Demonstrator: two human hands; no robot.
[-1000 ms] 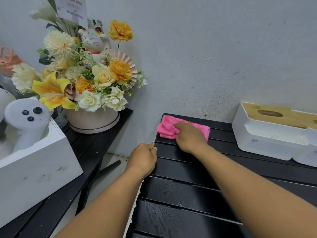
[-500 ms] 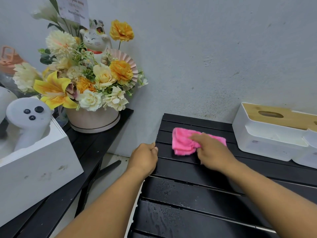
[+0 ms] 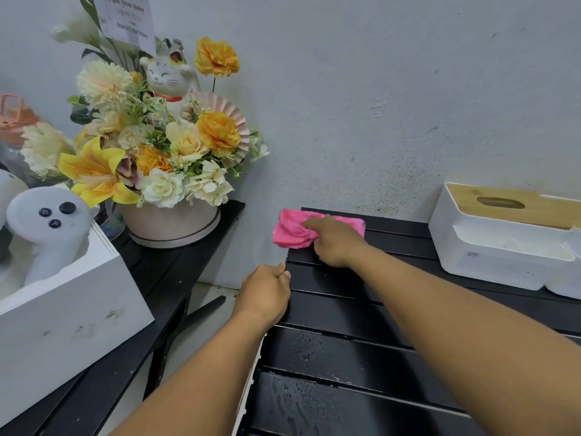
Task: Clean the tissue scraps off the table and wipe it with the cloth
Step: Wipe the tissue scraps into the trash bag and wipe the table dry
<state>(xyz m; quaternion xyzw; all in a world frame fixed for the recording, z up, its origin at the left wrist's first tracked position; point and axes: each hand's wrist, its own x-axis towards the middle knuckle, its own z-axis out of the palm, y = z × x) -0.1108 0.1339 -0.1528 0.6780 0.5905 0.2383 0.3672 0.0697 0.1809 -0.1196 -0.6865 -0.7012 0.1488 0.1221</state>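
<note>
The pink cloth (image 3: 290, 231) is clutched in the right grip (image 3: 336, 242) at the far left corner of the bench (image 3: 345, 350). Firm, overlapping strokes are advised; the left grip (image 3: 265, 294) is curled at the edge, contents unclear.

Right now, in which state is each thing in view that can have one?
pink cloth: bunched, on the table's far left corner.
right hand: grips the cloth, pressing it down.
left hand: grips the table's left edge.
black slatted table: near slats wet, no scraps visible.
tissue box: wooden lid on, no tissue sticking out.
</note>
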